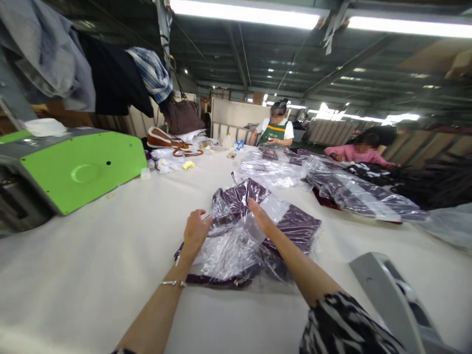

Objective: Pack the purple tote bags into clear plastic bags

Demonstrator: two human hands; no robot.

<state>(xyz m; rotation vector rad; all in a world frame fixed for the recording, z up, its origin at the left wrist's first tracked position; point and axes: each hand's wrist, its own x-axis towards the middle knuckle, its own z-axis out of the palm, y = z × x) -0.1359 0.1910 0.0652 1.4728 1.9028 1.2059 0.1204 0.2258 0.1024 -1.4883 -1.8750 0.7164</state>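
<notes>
Right hand (263,221) and left hand (195,232) at a bagged garment (236,246), right of the green machine (92,172);
right held straight, digits together; left curled nearer the machine, whether pinching I cannot tell; dark purple cloth (300,226) shows through crinkled, glossy clear film (224,253), a pale band (277,209) across it.

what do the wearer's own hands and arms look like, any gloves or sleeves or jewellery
The left hand and right hand are both bare, without gloves. A thin, silver-coloured bracelet circles the left wrist. The right sleeve has a bold black-and-white pattern and leaves the forearm uncovered. Only a dark sliver of the left sleeve shows.
</notes>
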